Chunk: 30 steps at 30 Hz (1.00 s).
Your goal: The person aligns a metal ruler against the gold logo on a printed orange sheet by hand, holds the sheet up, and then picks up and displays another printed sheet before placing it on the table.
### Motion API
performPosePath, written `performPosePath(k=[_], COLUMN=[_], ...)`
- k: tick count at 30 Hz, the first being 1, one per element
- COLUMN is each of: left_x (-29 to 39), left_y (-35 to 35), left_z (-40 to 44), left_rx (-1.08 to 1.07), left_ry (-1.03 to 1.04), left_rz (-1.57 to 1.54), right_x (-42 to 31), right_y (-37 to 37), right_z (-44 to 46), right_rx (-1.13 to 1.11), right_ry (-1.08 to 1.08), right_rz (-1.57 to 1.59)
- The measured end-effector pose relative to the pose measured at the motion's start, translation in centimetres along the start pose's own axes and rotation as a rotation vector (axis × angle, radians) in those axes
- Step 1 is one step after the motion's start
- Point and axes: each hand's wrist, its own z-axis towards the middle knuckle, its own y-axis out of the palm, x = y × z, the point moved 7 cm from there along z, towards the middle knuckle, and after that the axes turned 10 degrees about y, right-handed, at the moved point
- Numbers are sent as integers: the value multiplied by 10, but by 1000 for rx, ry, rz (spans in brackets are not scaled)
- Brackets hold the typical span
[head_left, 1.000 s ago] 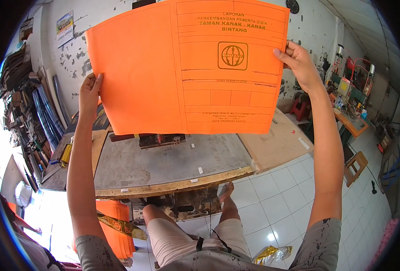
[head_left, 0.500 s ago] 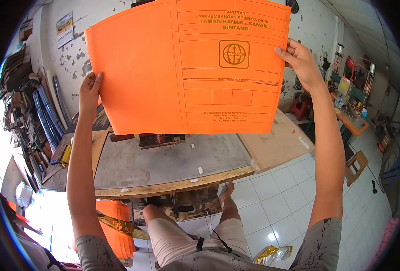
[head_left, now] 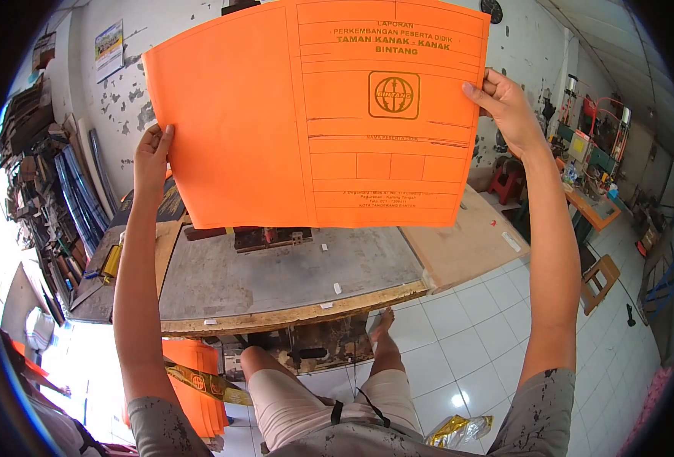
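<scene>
A large orange printed cover sheet [head_left: 230, 129] is held up in front of me, upright above the table. Gold lettering and a framed gold globe emblem [head_left: 394, 95] mark its right half; the left half is plain. My left hand [head_left: 152, 148] pinches the left edge, thumb on the near face. At the right edge my right hand [head_left: 500, 103] grips the sheet, thumb in front and fingers behind. The sheet hides part of the table's far side.
Below is a grey-topped table [head_left: 276, 278] with small white scraps and a brown board [head_left: 458, 244] at its right. Orange sheets [head_left: 192, 362] and gold foil strip [head_left: 211, 385] lie lower left. Crumpled foil [head_left: 458, 430] is at lower right. A machine bench [head_left: 592, 206] stands right.
The cover sheet stays in both hands and has shifted very slightly, its print sitting a little lower. Nothing was taken up or let go.
</scene>
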Motion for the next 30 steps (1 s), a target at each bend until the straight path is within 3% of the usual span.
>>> performPosePath(k=[30], left_x=[-5], left_y=[-3], left_z=[-4], left_rx=[30], left_ry=[0], left_rz=[12], right_x=[2], right_y=[3], right_z=[2], right_rx=[-21], right_ry=[9], right_rz=[0])
